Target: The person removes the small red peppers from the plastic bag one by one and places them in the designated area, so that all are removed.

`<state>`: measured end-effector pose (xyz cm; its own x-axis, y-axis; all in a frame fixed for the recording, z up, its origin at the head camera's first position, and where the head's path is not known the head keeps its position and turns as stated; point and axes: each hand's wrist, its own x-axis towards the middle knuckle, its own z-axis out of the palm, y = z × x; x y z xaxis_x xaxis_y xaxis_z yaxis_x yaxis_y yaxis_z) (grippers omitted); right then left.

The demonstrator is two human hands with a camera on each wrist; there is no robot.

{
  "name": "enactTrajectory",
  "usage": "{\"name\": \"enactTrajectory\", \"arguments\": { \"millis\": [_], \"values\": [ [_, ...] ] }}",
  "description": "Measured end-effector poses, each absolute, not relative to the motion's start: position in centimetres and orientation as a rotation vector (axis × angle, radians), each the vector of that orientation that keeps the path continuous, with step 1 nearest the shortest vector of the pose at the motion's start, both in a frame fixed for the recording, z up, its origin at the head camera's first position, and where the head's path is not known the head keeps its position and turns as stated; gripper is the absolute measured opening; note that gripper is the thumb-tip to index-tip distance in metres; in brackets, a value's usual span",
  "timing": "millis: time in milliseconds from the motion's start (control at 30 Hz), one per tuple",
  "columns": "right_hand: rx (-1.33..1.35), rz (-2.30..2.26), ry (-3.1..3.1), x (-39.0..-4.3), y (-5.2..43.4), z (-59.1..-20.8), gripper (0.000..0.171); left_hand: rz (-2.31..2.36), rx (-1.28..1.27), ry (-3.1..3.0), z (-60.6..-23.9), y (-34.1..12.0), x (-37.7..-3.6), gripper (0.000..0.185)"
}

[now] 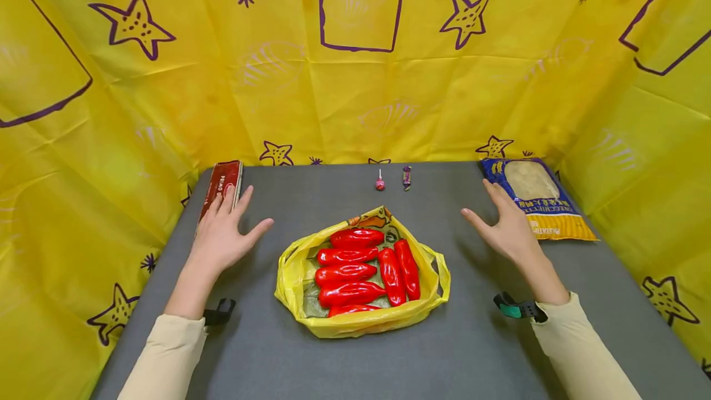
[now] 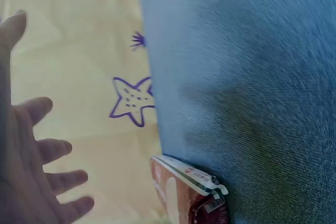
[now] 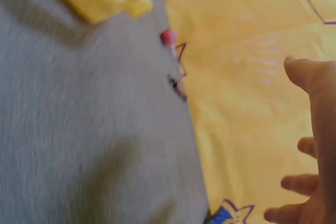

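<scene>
Both hands hover over the grey table with fingers spread and hold nothing. The left hand point(image 1: 222, 241) overlaps the lower part of a red box-like packet point(image 1: 226, 173) at the back left; in the left wrist view the packet point(image 2: 184, 187) lies apart from the fingers point(image 2: 65, 182). The right hand point(image 1: 510, 233) is nearest to a blue and yellow bag of pasta point(image 1: 555, 215), its fingers overlapping the bag's left edge. Between the hands sits a yellow plastic bag point(image 1: 366, 327), its mouth wide and its handles at the sides, with several glossy red peppers point(image 1: 345, 274) inside.
A lollipop point(image 1: 380, 184) and a purple wrapped candy point(image 1: 407, 178) lie near the table's back edge. Yellow cloth point(image 1: 344, 91) with purple starfish drawings walls the back and both sides of the table point(image 1: 355, 369).
</scene>
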<state>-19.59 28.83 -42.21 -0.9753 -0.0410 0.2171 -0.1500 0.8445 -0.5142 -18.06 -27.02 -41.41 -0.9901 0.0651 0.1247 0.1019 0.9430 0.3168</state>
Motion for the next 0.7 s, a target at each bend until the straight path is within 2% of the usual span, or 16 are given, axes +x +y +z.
{"name": "enactTrajectory", "arguments": {
  "millis": [300,700],
  "values": [
    [0.337,1.094,-2.65,-20.2,25.9,-42.0,0.075,-0.975,-0.266,-2.806,-40.9,-26.7,-14.9,0.079],
    [0.564,1.332,-2.578,-22.2,21.0,-40.2,0.061,-1.146,-0.526,-2.593,-44.3,-24.6,-11.9,0.055]
  ]
}}
